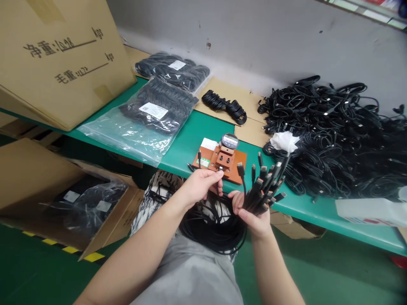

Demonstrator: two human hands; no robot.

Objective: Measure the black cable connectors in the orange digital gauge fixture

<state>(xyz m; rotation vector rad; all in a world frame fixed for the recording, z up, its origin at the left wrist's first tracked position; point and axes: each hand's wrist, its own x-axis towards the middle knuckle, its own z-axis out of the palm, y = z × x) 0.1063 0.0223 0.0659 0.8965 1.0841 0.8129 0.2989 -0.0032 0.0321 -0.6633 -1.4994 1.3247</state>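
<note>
Between thumb and fingers, my left hand (pixel 200 186) pinches a black cable by its plug (pixel 220 169), which sits at the front of an orange-brown test fixture (pixel 240 165). A round digital gauge (pixel 229 141) is mounted on top of the fixture; its reading is too small to make out. My right hand (pixel 254 218) is closed around a thick bundle of black cables (pixel 262 190), their connector ends fanned upward. The looped lengths of cable (pixel 213 233) hang down over my lap. Another cable plug (pixel 199 157) stands up just left of the fixture.
A heap of black cables (pixel 330 140) with white crumpled tissue (pixel 284 141) covers the right of the green bench (pixel 187 135). Clear bags of cables (pixel 155 106) and a tied cable bundle (pixel 224 106) lie behind. Cardboard boxes stand at left: one closed (pixel 73 55), one open below (pixel 111 228).
</note>
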